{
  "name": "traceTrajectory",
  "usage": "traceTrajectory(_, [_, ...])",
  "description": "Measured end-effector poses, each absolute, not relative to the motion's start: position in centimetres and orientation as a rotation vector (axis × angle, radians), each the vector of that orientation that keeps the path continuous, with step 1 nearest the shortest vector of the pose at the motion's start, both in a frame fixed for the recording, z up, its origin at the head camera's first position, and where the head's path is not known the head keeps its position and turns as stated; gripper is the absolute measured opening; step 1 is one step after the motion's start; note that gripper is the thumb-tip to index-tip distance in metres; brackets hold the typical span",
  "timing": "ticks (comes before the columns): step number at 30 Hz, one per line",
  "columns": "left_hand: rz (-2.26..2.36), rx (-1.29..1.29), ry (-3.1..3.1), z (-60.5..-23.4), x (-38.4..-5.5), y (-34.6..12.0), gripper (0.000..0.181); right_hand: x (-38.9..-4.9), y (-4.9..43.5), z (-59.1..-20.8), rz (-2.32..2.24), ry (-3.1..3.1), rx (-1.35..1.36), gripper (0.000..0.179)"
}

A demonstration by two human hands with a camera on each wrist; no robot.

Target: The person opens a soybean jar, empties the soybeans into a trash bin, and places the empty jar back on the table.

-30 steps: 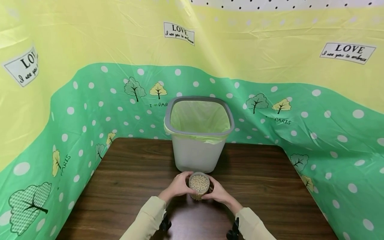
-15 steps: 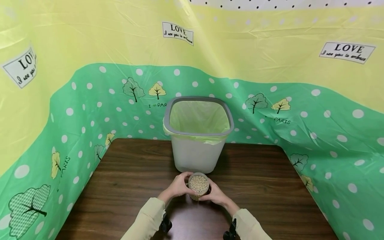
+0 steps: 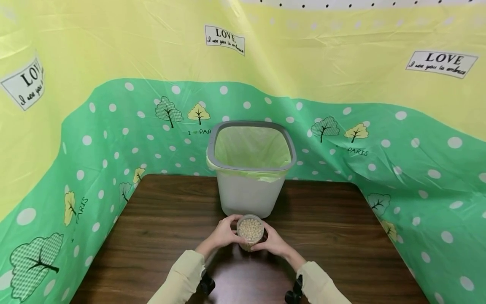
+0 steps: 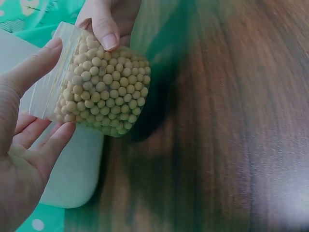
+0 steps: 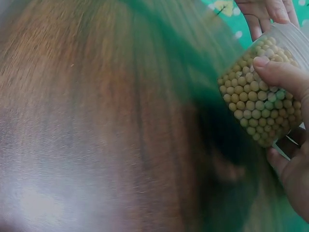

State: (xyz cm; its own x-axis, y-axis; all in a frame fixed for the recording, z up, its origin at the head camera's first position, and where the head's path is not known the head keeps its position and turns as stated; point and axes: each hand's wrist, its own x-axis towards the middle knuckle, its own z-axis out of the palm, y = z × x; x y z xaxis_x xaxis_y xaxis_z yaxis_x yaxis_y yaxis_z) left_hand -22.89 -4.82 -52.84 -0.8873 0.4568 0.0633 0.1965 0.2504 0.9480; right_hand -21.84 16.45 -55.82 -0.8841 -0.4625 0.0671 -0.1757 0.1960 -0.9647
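Note:
A clear plastic jar of round, pale soybeans (image 3: pixel 250 229) is held between both hands, just in front of the bin. My left hand (image 3: pixel 225 232) grips its left side, thumb toward me and fingers round the far side. From the right, my right hand (image 3: pixel 273 242) grips it too, its thumb (image 5: pixel 275 72) lying across the jar wall. In the left wrist view the beans (image 4: pixel 106 87) fill the jar up to a translucent ribbed band at the mouth end. The jar is close over the table, with a dark shadow beside its base.
A pale grey bin (image 3: pixel 248 194) with a grey rim and a light green liner stands right behind the jar. Dark wood-grain table (image 3: pixel 159 228) stretches to both sides. A green and yellow printed curtain (image 3: pixel 334 76) encloses the back and sides.
The jar and both hands have shifted very slightly toward the bin. Both hands keep their grip, and the head view has tilted a little.

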Motion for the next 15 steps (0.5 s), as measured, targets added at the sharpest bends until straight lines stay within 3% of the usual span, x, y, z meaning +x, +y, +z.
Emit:
traceTrajectory(10, [1.783,0.713,2.240,-48.6,-22.4,-5.3,0.073,-22.3,16.5,-52.6,-1.679,2.372,-0.641,0.088])
traceTrajectory(15, [1.786,0.723,2.266,-48.6,-22.7,-5.4,0.074,-21.9,16.4,-50.6,-1.661,2.399,-0.673,0.087])
